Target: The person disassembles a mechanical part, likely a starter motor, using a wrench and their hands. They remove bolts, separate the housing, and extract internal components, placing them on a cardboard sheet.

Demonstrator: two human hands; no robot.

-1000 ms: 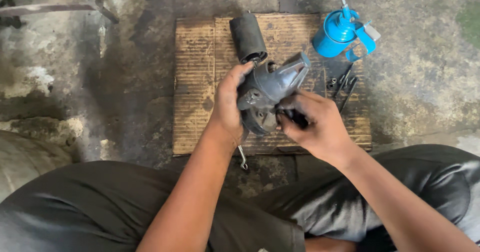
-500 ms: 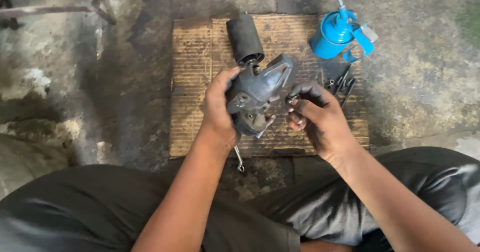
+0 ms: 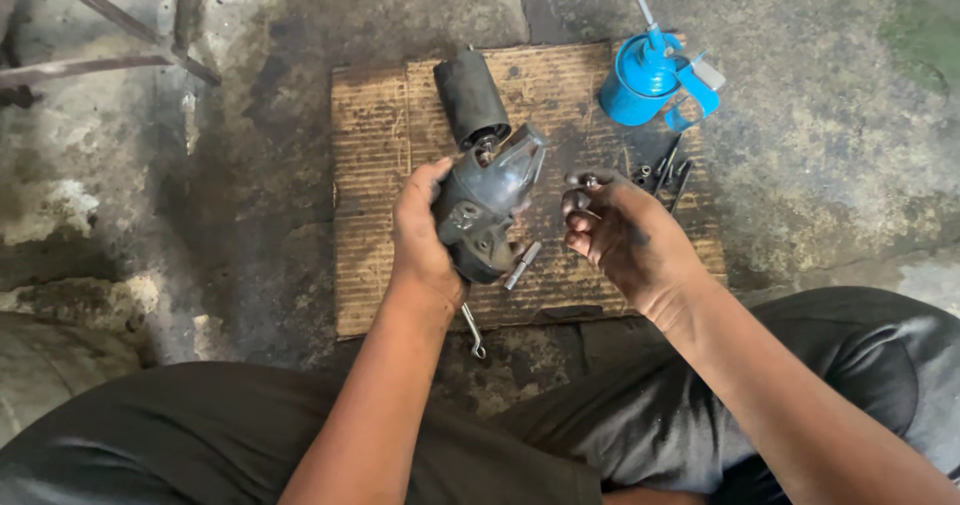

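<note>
Left hand (image 3: pixel 420 240): wrapped around the dark grey cast-metal motor housing (image 3: pixel 485 205), fingers behind it, thumb up at the top edge. Firm hold, lifted off the mat.
Housing position: mid-frame, over the middle of the worn brown corrugated cardboard sheet (image 3: pixel 380 145) that lies on the stained concrete floor (image 3: pixel 830 195).
Housing axis: long axis runs 1 o'clock to 7 o'clock, narrow nose up at 1, broad end down at 7 (a short metal stub shows at its lower right).
Right hand (image 3: pixel 625 235): off the housing, at 3 o'clock from it, a clear gap between. Fingers curled toward the palm; a small dark piece seems pinched at the fingertips (image 3: pixel 580 180), too small to tell what, so cannot tell whether it grips anything.
Nearer hand: left is on the part; right is near, not touching.
Black cylindrical motor can (image 3: pixel 470 100): lies on the cardboard at 12 o'clock from the housing, its lower end just beside the nose.
Blue metal oil can with long spout (image 3: pixel 640 75): at 2 o'clock, on the cardboard's far right corner.
Loose dark bolts (image 3: pixel 665 175): on the cardboard just beyond the right fingertips.
Thin steel spanner (image 3: pixel 472 330): at 6 o'clock below the housing, by the left wrist.
</note>
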